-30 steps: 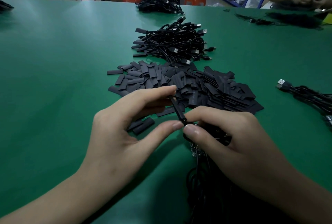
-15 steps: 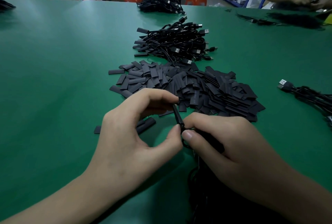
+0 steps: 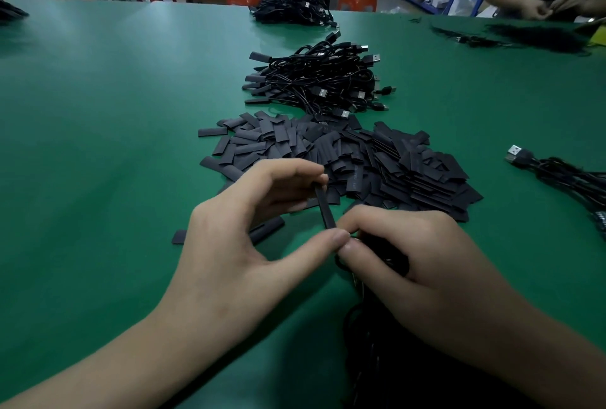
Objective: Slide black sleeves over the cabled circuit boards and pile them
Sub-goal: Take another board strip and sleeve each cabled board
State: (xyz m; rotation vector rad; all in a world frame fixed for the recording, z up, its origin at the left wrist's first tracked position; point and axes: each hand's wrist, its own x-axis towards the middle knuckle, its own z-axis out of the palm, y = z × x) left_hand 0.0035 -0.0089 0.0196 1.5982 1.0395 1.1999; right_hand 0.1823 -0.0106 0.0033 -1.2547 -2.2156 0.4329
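My left hand [image 3: 242, 244] pinches a flat black sleeve [image 3: 324, 206] between forefinger and thumb, holding it on edge above the green table [image 3: 98, 146]. My right hand [image 3: 423, 264] meets the sleeve's lower end, closed on a black cable [image 3: 377, 251]; the circuit board is hidden under its fingers. The cable trails down into a dark bundle [image 3: 393, 359] near me. A heap of loose black sleeves [image 3: 344, 159] lies just beyond my hands. Behind it sits a pile of sleeved USB cables [image 3: 321, 80].
Two loose sleeves [image 3: 269, 228] lie under my left hand. More USB cables [image 3: 564, 175] lie at the right. Another cable pile [image 3: 292, 10] sits at the table's far edge. A second person's hands [image 3: 551, 6] work at the far right, beside dark material [image 3: 537, 36].
My hands have shifted slightly away from me toward the sleeve heap. The sleeve stays pinched in my left hand, and my right fingers have closed in at its lower end.
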